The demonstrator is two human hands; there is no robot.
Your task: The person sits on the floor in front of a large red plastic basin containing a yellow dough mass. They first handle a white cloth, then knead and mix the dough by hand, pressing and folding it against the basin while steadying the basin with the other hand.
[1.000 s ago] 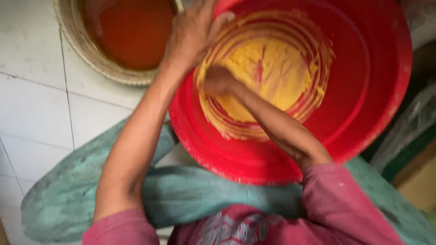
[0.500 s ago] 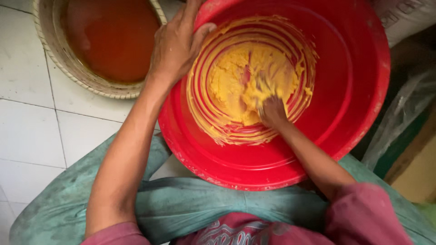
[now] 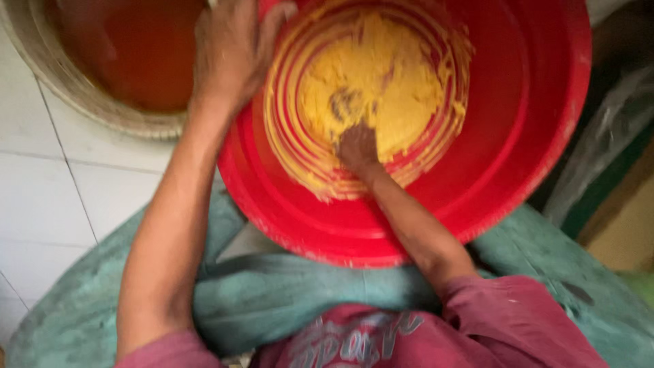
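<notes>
Red basin [image 3: 518, 157] of yellow paste [image 3: 371, 88] was worked by hand, tilted over the lap.

Basin rim was gripped by the left hand [image 3: 235, 51], fingers wrapped over the edge at upper left. Right hand [image 3: 357, 146] was pressed into the paste at the basin bottom; its closure could not be told, blurred. A woven-rimmed tub [image 3: 102, 116] of orange-brown liquid was seen just beside the basin, on white tiled floor [image 3: 41, 197].

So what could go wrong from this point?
The left hand grips only the rim of the tilted red basin; a slip could let it tip or slide. The right hand presses into the yellow paste, which could smear over the rim toward the basket of orange liquid.
</notes>
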